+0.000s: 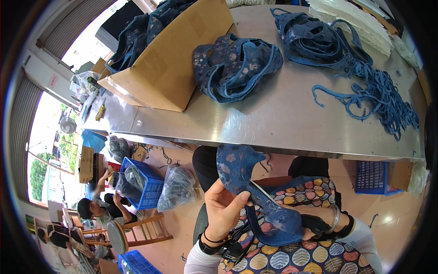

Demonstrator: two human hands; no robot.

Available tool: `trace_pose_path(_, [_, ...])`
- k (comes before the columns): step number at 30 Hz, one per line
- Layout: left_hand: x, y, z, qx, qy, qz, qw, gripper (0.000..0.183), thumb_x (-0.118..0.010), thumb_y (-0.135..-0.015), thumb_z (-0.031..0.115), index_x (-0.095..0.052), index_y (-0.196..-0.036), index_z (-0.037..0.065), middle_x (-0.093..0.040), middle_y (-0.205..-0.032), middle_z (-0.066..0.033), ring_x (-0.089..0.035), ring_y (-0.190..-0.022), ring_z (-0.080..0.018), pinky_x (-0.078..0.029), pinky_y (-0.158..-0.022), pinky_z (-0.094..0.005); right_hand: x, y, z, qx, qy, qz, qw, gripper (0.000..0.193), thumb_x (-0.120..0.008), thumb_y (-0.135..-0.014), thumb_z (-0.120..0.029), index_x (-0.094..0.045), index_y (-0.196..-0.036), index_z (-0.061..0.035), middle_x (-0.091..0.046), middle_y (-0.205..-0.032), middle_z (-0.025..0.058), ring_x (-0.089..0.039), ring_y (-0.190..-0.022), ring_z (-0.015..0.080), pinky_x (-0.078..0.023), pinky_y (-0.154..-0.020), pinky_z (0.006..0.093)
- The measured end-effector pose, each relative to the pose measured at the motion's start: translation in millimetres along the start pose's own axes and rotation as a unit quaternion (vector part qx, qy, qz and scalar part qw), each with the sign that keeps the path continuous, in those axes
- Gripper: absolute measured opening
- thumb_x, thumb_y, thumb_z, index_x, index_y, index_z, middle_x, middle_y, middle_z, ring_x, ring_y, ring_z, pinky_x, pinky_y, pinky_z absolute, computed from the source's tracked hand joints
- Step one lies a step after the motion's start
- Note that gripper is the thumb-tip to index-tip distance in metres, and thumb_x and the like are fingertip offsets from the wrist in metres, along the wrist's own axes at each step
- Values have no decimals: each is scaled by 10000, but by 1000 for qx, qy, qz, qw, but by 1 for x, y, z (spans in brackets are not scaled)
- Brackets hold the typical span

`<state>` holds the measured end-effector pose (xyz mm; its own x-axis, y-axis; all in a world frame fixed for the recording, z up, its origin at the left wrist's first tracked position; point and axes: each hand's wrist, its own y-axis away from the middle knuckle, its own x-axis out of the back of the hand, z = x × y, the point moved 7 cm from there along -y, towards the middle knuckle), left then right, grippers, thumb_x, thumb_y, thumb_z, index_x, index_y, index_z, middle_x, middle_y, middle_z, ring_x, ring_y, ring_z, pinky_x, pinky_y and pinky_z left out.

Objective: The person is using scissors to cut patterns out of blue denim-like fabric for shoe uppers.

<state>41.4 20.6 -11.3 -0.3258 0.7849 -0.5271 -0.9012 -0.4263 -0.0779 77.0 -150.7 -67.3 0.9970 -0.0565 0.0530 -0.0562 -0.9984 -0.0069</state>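
Note:
In front of my lap I hold up a blue floral cloth piece (278, 218), with rounded ends and a narrower middle. My left hand (223, 208) pinches its left part between thumb and fingers. At the cloth's lower right, my right hand (315, 227) is closed around a black grip, its fingers partly hidden by the cloth. A thin, pale metal blade (263, 191) shows along the cloth's upper edge; with the black grip it looks like scissors. A loop of blue cloth hangs below, between my hands.
On the metal table (196, 125) stand a cardboard box (169, 59) of blue cloth, two heaps of cloth pieces (237, 68) (310, 39) and a tangle of blue strips (388, 100). Blue crates (148, 182) and a plastic bag (177, 188) sit on the floor. Other people work at left.

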Motion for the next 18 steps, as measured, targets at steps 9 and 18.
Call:
trace_pose_path(9, [1, 1, 0, 3, -24, 42, 999, 288, -580, -761, -90, -527, -1039, -39, -610, -922, -100, -585, -753, -113, -494, -620, -216, 4, -2, -17, 9, 43, 22, 999, 791, -709, -689, -367, -266, -1206, 36, -523, -813, 140, -528, -697, 242, -438, -622, 299])
trace_pose_path(18, [3, 1, -3, -1, -26, 76, 997, 425, -591, -728, -57, -483, -1137, -26, -606, -898, -79, -589, -705, -117, -473, -539, -183, 7, -10, -28, -77, 91, 34, 992, 654, -728, -681, -312, -367, -1076, 63, -536, -707, 148, -557, -633, 287, -427, -561, 318])
